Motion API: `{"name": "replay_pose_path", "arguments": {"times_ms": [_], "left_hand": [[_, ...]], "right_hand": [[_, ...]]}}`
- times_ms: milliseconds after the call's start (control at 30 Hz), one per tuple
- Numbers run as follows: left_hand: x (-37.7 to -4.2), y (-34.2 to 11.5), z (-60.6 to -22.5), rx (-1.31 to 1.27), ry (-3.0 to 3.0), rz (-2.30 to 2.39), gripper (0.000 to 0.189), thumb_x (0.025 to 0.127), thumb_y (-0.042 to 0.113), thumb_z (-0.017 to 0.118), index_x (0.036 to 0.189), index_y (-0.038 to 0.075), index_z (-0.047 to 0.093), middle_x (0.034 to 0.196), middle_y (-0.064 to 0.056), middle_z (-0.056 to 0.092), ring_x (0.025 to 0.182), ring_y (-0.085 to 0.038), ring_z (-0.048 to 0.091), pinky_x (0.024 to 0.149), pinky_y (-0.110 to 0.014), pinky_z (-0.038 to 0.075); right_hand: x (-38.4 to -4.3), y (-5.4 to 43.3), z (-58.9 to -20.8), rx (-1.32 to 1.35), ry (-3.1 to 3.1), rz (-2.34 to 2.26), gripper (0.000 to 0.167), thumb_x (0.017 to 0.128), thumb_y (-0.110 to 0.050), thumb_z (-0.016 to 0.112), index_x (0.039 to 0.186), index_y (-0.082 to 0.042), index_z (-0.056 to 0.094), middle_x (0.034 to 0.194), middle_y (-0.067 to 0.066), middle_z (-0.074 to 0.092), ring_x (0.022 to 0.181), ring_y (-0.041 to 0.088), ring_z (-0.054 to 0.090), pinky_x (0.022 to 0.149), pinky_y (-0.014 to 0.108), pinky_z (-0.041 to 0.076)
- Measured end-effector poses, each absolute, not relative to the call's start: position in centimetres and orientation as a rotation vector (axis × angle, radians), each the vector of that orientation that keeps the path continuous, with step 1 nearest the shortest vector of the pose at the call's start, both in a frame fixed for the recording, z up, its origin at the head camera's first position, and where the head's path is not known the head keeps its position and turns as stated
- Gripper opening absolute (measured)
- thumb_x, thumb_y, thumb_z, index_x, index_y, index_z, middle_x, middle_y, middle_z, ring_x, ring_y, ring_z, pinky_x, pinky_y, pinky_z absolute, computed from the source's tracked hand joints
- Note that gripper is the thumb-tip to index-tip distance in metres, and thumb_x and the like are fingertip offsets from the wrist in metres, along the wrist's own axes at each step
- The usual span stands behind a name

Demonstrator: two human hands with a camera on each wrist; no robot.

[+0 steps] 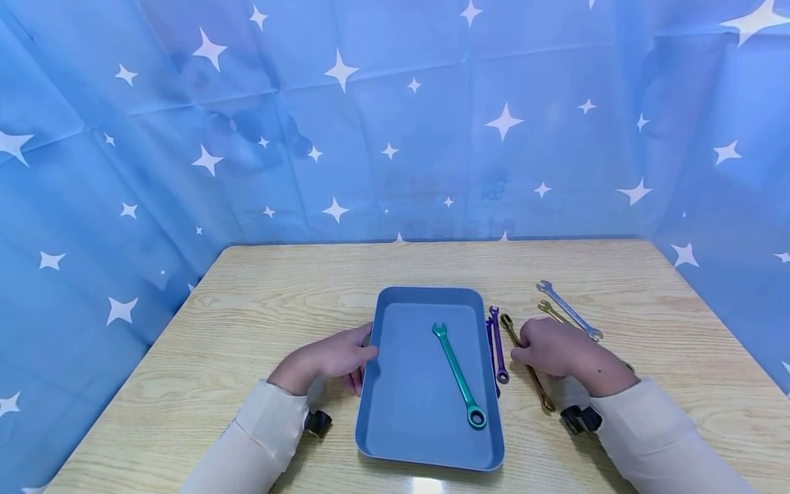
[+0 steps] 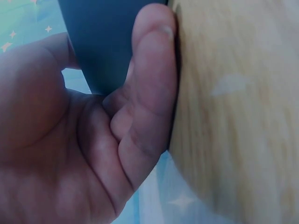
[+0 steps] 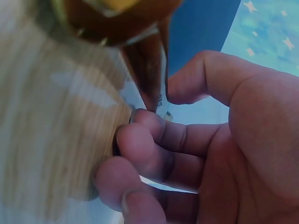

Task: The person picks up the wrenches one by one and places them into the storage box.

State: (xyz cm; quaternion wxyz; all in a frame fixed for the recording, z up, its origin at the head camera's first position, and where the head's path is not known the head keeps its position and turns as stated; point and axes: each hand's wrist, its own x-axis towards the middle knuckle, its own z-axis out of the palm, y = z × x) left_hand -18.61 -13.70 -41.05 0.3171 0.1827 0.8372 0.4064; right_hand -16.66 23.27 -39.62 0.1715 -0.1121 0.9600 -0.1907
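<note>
Tray (image 1: pixel 401 391) gripped, bronze wrench (image 1: pixel 537 384) pinched
Left hand (image 1: pixel 336 353) holds tray's side, likely steadying it; right hand (image 1: pixel 555 348) pinches wrench mid-shank, probably for balance

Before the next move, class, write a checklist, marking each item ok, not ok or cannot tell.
1. Blue rectangular tray steadied: ok; the left hand holds its left edge.
2. Long bronze-coloured metal wrench gripped: ok; the right hand pinches it.
3. Bronze-coloured wrench in the tray: not ok; it is to the tray's right.
4. Slender green metal wrench in the tray: ok; bare space to its left.
5. Two purple metal wrenches not touching the tray: cannot tell; its edge hides part of one.
</note>
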Motion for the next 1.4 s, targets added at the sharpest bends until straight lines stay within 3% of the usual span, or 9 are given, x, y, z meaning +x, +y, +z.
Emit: {"name": "replay_pose_path", "arguments": {"times_ms": [667, 1133, 1400], "left_hand": [[-18.7, -13.8, -41.3, 0.479, 2.214, 1.058, 0.055, 0.102, 0.021, 0.036, 0.156, 0.018, 0.025, 0.069, -0.014, 0.070, 0.055, -0.028, 0.069, 0.054, -0.040, 0.061], [-18.7, -13.8, -41.4, 0.473, 2.198, 1.072, 0.055, 0.102, 0.020, 0.036, 0.155, 0.019, 0.024, 0.069, -0.014, 0.070, 0.055, -0.029, 0.069, 0.054, -0.041, 0.061], [-18.7, -13.7, -41.3, 0.464, 2.200, 1.069, 0.055, 0.102, 0.021, 0.036, 0.156, 0.018, 0.024, 0.070, -0.014, 0.070, 0.055, -0.029, 0.069, 0.055, -0.041, 0.061]], "right_hand": [[-16.6, 23.2, -39.4, -0.337, 2.748, -0.528, 0.042, 0.096, -0.016, 0.055, 0.058, -0.018, 0.039, 0.049, -0.006, 0.036, 0.040, 0.010, 0.034, 0.044, 0.026, 0.032], [-16.5, 22.6, -39.1, -0.387, 2.833, -0.598, 0.042, 0.098, -0.017, 0.054, 0.061, -0.018, 0.034, 0.054, -0.006, 0.027, 0.046, 0.011, 0.026, 0.049, 0.027, 0.027], [-16.5, 22.1, -38.5, -0.389, 2.802, -0.766, 0.041, 0.101, -0.021, 0.052, 0.063, -0.016, 0.039, 0.052, -0.006, 0.034, 0.044, 0.013, 0.038, 0.047, 0.028, 0.034]]}}
